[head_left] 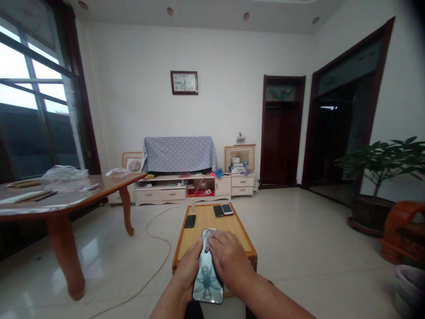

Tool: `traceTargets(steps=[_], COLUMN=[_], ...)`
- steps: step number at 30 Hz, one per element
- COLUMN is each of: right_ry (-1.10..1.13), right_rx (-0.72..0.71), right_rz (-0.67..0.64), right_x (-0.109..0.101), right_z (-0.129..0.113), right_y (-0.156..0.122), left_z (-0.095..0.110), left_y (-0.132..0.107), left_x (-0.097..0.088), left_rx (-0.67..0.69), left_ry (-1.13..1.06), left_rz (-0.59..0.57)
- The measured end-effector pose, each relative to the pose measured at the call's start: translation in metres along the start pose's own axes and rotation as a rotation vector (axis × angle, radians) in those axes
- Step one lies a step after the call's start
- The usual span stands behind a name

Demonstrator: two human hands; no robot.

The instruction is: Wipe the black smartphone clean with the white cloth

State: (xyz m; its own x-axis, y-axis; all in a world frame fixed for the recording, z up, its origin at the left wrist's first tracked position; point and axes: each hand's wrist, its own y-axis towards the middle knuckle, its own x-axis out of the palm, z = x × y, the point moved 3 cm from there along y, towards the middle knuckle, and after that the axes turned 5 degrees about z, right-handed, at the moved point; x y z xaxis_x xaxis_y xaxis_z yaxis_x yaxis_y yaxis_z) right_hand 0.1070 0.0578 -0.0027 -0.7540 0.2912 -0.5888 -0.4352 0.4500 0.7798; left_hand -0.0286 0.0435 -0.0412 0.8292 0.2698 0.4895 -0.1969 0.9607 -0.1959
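Smartphone [208, 283] gripped by left hand [188, 270], right hand [229, 261] closed over it — rimmed wooden table [206, 226] holds three phones [218, 211].

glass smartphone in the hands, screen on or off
Looks on: the glass smartphone shows a bright pale blue picture with a dark spider-like figure, its edge gripped by the bare left hand.

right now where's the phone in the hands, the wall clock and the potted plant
phone [207, 285], head view, on the spider picture on its face
wall clock [184, 83], head view, on its dial
potted plant [381, 159], head view, on its leaves
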Motion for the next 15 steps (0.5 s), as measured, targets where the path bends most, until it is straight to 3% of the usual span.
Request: traceTargets(steps=[6,11,15], right_ry=[0.113,0.043,0.046], right_rx=[-0.167,-0.048,-0.026], right_rz=[-0.146,-0.158,-0.178], right_x=[0.009,0.022,0.04], right_z=[-0.034,-0.002,0.007], right_y=[-0.035,0.001,0.012], left_z=[-0.006,-0.005,-0.004], left_y=[0.01,0.024,0.039], left_x=[-0.014,-0.008,-0.017], left_rx=[-0.117,-0.096,-0.122], left_ry=[-0.032,-0.147,-0.164], left_rz=[0.007,-0.127,-0.112])
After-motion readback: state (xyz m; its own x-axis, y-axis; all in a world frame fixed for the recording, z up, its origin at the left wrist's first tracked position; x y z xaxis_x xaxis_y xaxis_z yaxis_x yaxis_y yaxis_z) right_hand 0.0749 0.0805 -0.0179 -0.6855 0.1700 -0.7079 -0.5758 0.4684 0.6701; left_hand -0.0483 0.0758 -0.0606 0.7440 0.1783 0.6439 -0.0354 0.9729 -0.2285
